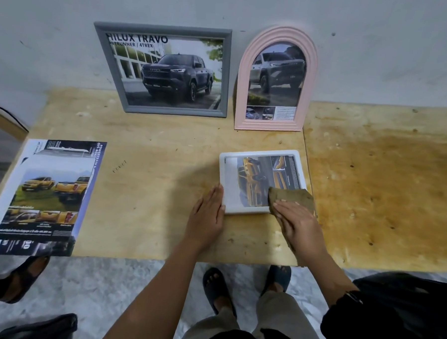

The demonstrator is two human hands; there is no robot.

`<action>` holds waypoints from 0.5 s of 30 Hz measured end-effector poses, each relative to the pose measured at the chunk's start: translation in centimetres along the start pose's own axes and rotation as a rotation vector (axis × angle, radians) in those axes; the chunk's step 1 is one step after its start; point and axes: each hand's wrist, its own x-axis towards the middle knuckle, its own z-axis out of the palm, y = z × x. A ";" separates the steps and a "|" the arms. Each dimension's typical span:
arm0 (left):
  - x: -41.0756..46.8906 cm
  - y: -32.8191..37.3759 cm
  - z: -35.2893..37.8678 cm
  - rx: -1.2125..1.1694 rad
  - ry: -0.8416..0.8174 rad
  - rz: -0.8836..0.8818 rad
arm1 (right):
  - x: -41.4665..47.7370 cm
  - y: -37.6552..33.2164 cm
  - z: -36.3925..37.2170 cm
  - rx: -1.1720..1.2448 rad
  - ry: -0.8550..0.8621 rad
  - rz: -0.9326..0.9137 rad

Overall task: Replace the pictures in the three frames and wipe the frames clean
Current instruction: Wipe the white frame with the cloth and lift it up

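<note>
- Plywood table set against a pale grey wall; wood is stained darker to the right of the white frame.
- White frame: lies flat, face up, on the table near its front edge. Picture inside shows a yellow pickup.
- Left hand: palm down on the table at the white frame's left edge. Fingers straight and together, released, holding nothing; their side touches the frame's near left corner.
- Cloth: brown, draped over the white frame's near right corner, partly on the table.
- Right hand: palm down on the cloth. Fingers nearly straight, pressing the cloth onto the frame, not curled round it.
- Grey frame: behind the white frame and to its left, upright against the wall. Dark pickup picture, heading "HILUX TRAVO".
- Pink frame: arched, directly behind the white frame, upright against the wall, just beside the grey frame. Grey pickup picture.
- Brochure pages: loose stack well left of the white frame, at the table's left edge; top sheet shows yellow pickups.
- Floor: mottled grey, in front of the table. The person's feet in dark sandals stand below the white frame.
- Another foot in a sandal, far left of the white frame, below the brochure pages.
</note>
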 end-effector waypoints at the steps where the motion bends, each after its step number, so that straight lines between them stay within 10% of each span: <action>1: -0.1 0.0 0.1 -0.006 0.003 0.003 | -0.1 0.2 -0.3 0.009 -0.001 0.036; 11: 0.4 2.1 1.6 -0.145 0.351 -0.139 | 3.1 0.4 -4.7 0.451 0.638 0.556; 15: 0.9 2.2 2.2 -0.019 0.369 -0.148 | 4.3 0.6 -3.7 0.352 0.435 0.564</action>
